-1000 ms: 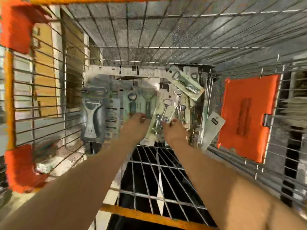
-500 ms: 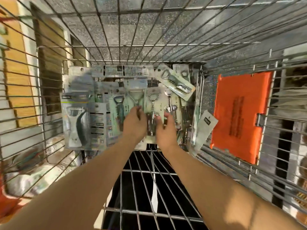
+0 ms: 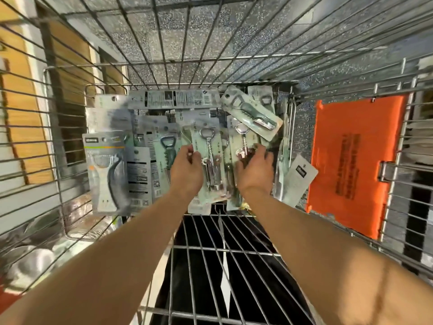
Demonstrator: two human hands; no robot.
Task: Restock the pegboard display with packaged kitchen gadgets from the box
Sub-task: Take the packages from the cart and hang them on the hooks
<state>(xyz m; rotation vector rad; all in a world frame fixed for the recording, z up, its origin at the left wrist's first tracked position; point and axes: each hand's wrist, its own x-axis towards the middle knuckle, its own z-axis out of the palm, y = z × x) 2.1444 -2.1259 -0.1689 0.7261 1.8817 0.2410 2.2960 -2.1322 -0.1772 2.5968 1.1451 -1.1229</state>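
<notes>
Overlapping in the cart (image 3: pixel 225 251), pale-green carded packs (image 3: pixel 206 141) show chrome corkscrews (image 3: pixel 212 165).

Orange panel (image 3: pixel 351 160); packets (image 3: pixel 251 114) perhaps pale green

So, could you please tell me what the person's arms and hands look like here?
The left forearm and right forearm are bare, with no sleeves in view. The left hand and right hand wear no gloves, and no watch, bracelet or ring shows.
</notes>
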